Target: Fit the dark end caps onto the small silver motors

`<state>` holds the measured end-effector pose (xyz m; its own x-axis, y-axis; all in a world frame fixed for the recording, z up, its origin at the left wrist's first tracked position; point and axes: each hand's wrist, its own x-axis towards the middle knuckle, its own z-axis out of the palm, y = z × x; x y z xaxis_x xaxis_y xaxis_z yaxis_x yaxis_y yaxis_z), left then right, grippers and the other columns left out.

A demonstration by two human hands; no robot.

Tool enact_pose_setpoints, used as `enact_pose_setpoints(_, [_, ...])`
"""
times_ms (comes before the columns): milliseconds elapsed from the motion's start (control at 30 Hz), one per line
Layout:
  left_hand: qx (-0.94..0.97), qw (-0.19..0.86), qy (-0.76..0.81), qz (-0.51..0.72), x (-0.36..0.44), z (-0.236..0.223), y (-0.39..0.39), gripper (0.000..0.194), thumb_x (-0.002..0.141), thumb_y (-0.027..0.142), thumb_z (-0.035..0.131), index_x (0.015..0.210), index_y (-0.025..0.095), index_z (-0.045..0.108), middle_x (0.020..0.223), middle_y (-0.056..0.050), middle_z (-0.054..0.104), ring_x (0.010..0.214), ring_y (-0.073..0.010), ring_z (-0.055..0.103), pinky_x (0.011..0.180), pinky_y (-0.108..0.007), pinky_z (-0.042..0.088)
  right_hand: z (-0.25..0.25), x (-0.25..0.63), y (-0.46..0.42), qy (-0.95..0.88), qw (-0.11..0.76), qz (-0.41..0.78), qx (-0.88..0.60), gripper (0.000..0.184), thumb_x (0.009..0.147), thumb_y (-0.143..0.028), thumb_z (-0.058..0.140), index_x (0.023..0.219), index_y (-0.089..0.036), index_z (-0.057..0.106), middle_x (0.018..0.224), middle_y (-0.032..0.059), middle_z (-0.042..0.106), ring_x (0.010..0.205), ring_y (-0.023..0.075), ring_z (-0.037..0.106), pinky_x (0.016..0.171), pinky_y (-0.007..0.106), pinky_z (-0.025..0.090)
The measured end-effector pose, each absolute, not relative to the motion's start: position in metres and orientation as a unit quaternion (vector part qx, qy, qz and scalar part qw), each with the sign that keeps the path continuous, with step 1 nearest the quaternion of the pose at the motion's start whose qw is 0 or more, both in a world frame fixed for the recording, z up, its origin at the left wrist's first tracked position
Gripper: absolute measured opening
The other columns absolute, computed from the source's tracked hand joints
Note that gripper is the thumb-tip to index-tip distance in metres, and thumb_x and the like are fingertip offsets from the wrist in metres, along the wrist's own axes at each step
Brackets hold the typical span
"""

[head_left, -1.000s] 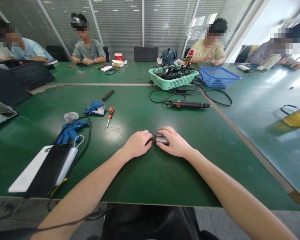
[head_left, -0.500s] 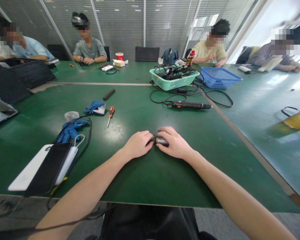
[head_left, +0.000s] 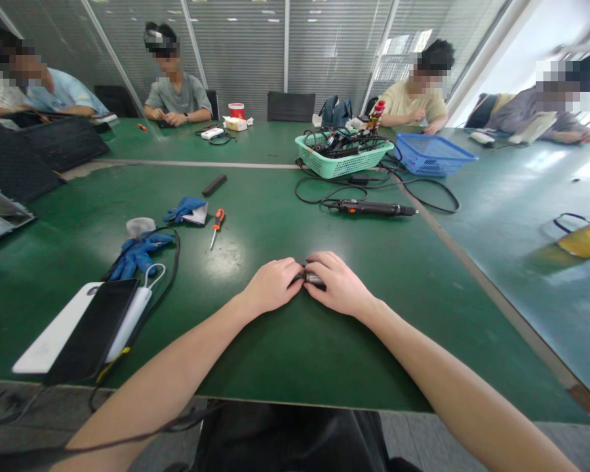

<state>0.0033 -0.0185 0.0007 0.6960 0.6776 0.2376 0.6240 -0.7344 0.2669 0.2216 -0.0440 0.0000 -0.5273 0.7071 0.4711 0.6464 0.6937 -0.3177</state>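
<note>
Where the green table (head_left: 295,354) stretches from near to far, it carries everything else in view, and a person in a grey shirt (head_left: 181,95) sits at its far left side. Toward the far right stands a green basket (head_left: 341,166), heaped with dark cables and tools, with a somewhat smaller blue basket (head_left: 435,160) just to its right. At the near left, a black flat device (head_left: 93,328) lies between two white objects. Both hands come in from the near edge and meet at the middle: the left hand (head_left: 275,285) has its fingers curled narrow on the dark left end of a small dark-and-silver piece (head_left: 314,279), while the right hand (head_left: 338,282) closes around its silvery right part. Beyond them to the right lies a black power tool (head_left: 378,208); to the left are a blue glove (head_left: 137,255), an orange-handled screwdriver (head_left: 218,221) and, farther off, a dark bar (head_left: 214,185). Smallest is the piece itself, low over the table between the hands, mostly hidden by fingers.
</note>
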Motion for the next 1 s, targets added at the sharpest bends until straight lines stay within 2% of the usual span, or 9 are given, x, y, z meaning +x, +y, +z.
enact_pose_setpoints(1000, [0.915, 0.091, 0.352, 0.174, 0.0024, -0.0020, -0.0154, 0.013, 0.098, 0.025, 0.051, 0.097, 0.018, 0.062, 0.094, -0.004, 0.063, 0.086, -0.0185, 0.062, 0.077, -0.031, 0.050, -0.0027, 0.2218, -0.0416, -0.873, 0.293, 0.054, -0.387, 0.018, 0.092, -0.022, 0.063, 0.109, -0.022, 0.064, 0.121, 0.0127, 0.064, 0.114, 0.0304, 0.059, 0.099, 0.051, 0.053])
